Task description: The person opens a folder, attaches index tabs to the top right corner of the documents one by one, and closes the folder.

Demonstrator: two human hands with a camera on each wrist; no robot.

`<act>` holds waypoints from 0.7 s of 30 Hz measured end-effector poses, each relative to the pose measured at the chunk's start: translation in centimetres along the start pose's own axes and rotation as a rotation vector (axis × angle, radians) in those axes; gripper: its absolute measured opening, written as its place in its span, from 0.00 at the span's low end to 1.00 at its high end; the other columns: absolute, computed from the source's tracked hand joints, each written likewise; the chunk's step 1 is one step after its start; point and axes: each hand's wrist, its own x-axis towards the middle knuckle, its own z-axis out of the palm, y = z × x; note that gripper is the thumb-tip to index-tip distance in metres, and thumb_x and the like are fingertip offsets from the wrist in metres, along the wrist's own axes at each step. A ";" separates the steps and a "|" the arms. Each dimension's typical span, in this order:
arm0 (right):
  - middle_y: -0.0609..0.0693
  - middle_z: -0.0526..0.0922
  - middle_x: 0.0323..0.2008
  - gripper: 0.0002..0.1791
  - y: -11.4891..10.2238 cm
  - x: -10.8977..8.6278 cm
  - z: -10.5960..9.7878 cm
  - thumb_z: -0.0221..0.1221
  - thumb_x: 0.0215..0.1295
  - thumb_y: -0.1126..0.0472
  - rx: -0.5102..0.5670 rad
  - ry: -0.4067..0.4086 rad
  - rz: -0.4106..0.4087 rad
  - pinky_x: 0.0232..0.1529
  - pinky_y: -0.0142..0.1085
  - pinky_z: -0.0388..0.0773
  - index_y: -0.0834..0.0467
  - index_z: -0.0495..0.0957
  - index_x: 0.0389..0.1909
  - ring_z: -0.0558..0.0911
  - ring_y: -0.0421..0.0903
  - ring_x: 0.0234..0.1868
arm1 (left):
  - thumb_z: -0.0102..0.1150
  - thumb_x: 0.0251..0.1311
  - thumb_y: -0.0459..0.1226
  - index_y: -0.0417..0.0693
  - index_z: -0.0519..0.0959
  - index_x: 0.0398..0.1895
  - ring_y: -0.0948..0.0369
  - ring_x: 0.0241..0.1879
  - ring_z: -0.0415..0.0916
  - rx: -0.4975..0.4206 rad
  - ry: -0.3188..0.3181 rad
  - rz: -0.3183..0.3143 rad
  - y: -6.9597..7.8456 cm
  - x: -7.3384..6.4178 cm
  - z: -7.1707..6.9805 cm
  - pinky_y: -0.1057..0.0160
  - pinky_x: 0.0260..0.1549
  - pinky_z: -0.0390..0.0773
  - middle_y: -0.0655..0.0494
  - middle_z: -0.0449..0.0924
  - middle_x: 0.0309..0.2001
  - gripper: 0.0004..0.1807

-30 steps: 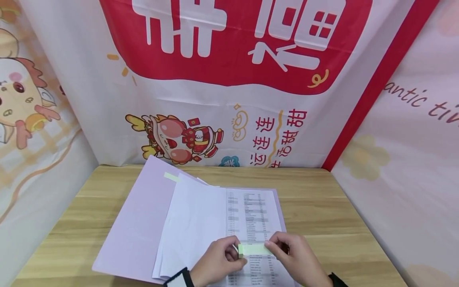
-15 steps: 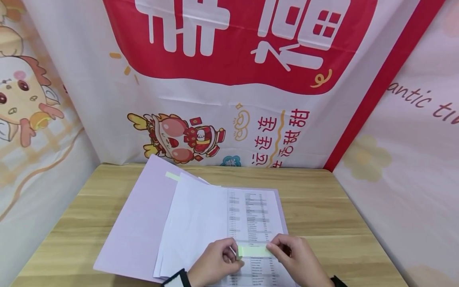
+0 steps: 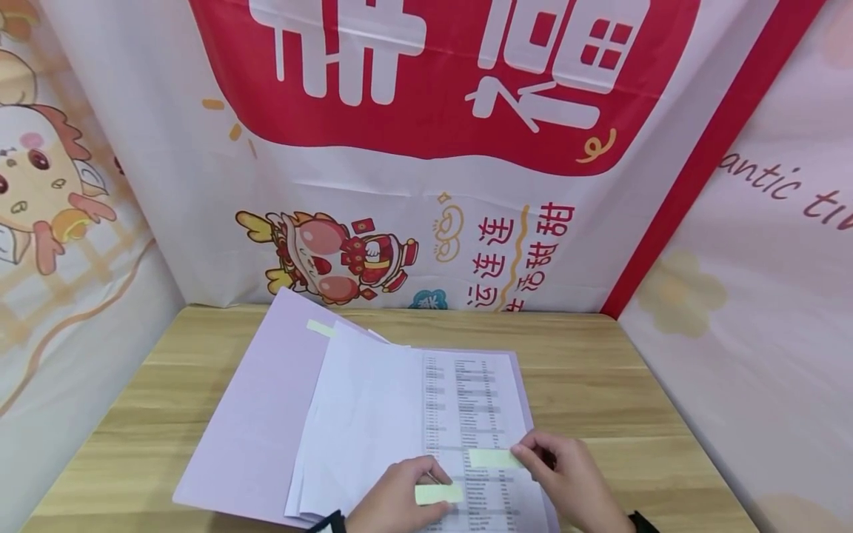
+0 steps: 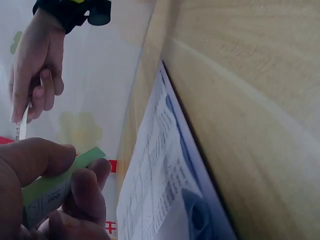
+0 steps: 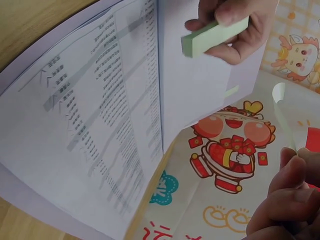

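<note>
My left hand grips a small pad of pale green sticky notes between thumb and fingers. In the left wrist view the pad's printed side faces outward. A single sticky note, apart from the pad, is pinched at its right end by my right hand. Its free end curls over in the right wrist view, where the note stands up from the fingertips. Both hands are over a printed page in an open lilac folder.
White sheets lie turned to the left in the folder, their printing hidden. Another green sticky note pokes out at their upper left edge. The folder lies on a wooden table, with printed cloth hanging behind and at both sides.
The sticky note has come away from the pad. My right hand has moved a little right with it; my left hand has lowered slightly and turned the pad.
</note>
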 end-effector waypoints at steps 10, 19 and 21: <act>0.43 0.72 0.20 0.09 1.2 0.3 0.0 0.64 0.70 0.58 -0.010 0.000 0.037 0.24 0.30 0.69 0.54 0.81 0.29 0.71 0.36 0.22 | 0.74 0.55 0.40 0.52 0.82 0.35 0.68 0.32 0.81 -0.058 -0.116 -0.041 -1.0 -0.8 1.9 0.66 0.36 0.80 0.67 0.84 0.30 0.09; 0.47 0.74 0.23 0.08 2.2 0.6 0.5 0.63 0.71 0.57 0.006 -0.059 0.161 0.25 0.32 0.70 0.55 0.82 0.31 0.73 0.43 0.26 | 0.68 0.59 0.54 0.53 0.86 0.32 0.73 0.29 0.70 0.242 -0.174 -0.047 -1.3 -0.3 3.8 0.68 0.28 0.74 0.69 0.71 0.27 0.15; 0.46 0.74 0.23 0.09 2.3 0.6 0.7 0.63 0.71 0.56 0.007 -0.066 0.160 0.25 0.32 0.70 0.55 0.82 0.31 0.73 0.43 0.26 | 0.66 0.61 0.58 0.54 0.87 0.32 0.74 0.26 0.69 0.354 -0.168 -0.013 -1.2 -0.4 4.4 0.69 0.24 0.74 0.71 0.71 0.25 0.18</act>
